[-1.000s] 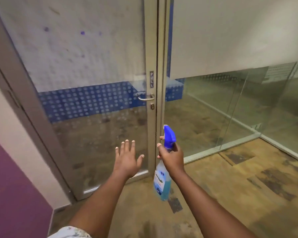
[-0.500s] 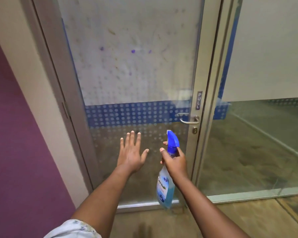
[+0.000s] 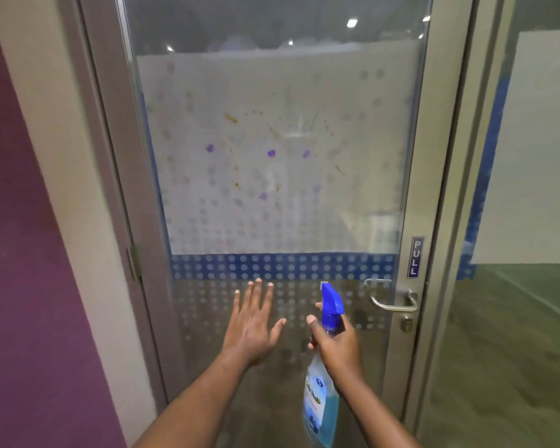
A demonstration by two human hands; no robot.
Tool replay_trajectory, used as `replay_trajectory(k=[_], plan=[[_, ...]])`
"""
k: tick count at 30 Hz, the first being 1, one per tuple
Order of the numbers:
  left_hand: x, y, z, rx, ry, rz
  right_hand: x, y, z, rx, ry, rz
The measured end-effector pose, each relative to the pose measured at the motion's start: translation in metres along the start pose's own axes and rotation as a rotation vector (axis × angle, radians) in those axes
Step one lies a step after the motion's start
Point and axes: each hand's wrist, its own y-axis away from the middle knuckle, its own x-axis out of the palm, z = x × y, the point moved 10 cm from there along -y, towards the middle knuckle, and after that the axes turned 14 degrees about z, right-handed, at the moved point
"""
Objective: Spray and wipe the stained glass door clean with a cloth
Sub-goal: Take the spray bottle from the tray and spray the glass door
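Note:
The glass door [image 3: 272, 205] stands straight ahead in a metal frame, with a frosted panel above a blue dotted band. Purple blobs and brown streaks [image 3: 272, 153] mark the frosted part. My right hand [image 3: 335, 345] grips a spray bottle [image 3: 320, 399] of blue liquid by its neck, the blue nozzle pointing up towards the glass. My left hand [image 3: 251, 321] is held flat with fingers spread, low in front of the door and holding nothing. No cloth is in view.
A silver lever handle [image 3: 393, 300] and a PULL sign [image 3: 416, 257] sit on the door's right stile. A purple wall [image 3: 29, 253] and the hinge side are at the left. A fixed glass partition [image 3: 514, 286] runs on at the right.
My view has swung left and lifted, bringing the stained frosted panel to the centre and closer. Both hands keep the same pose, the bottle still held in the right.

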Motion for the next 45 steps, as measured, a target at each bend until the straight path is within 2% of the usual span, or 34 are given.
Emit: replay_trajectory(k=[5,11,24,32,38,45], plan=[[-0.018,-0.030,0.026,-0.009,-0.007,-0.040,0.011,-0.042,0.016,-0.057,0.015,-0.001],[-0.064,-0.070,0.073,-0.014,-0.040,-0.098,0.043,-0.101,0.061,-0.153,0.157,0.010],[-0.231,-0.159,0.184,0.045,-0.083,-0.365,0.144,-0.255,0.271,-0.372,0.324,-0.119],[-0.275,-0.185,0.210,0.085,-0.106,-0.438,0.188,-0.309,0.336,-0.368,0.395,-0.149],[-0.275,-0.197,0.210,0.112,-0.114,-0.446,0.170,-0.318,0.348,-0.359,0.395,-0.190],[-0.274,-0.205,0.194,0.124,-0.115,-0.435,0.081,-0.313,0.363,-0.306,0.403,-0.331]])
